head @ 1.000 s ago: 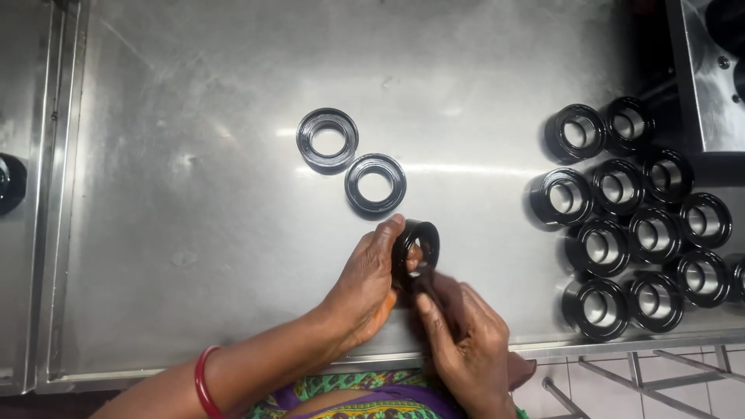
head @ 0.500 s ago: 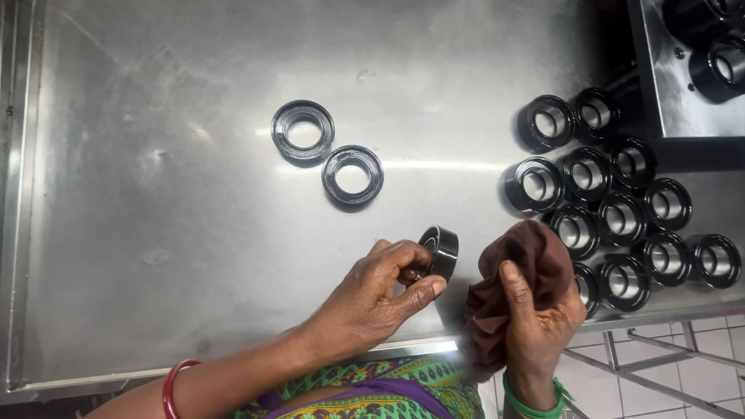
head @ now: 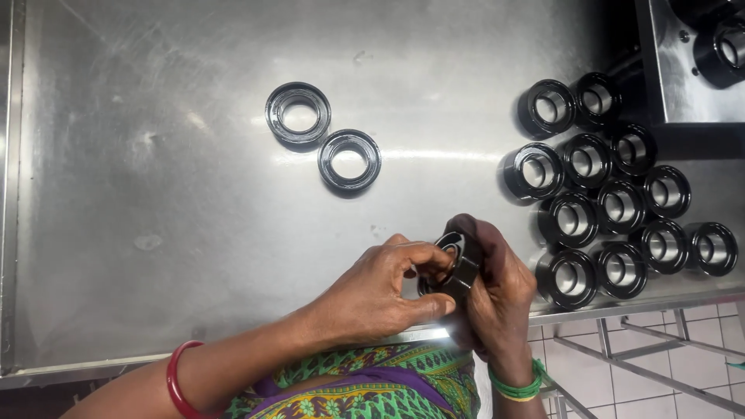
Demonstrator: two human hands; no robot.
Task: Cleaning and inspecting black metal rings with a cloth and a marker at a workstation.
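Note:
My left hand (head: 376, 291) and my right hand (head: 497, 291) meet near the front edge of the steel table (head: 155, 233), both gripping one black ring (head: 454, 264) held on edge between them. My left thumb and fingers pinch its left side; my right fingers wrap over its right side and hide part of it. Two black rings lie flat farther back: one (head: 298, 114) at the rear, the other (head: 349, 160) touching it to the right.
Several upright black rings (head: 609, 206) cluster at the table's right side. A steel tray (head: 683, 70) at the top right holds more black parts (head: 722, 50). The table's front edge runs just under my hands; tiled floor and a metal frame show below right.
My right hand has come back from the right onto the ring, and both hands now hold it. The view has shifted slightly.

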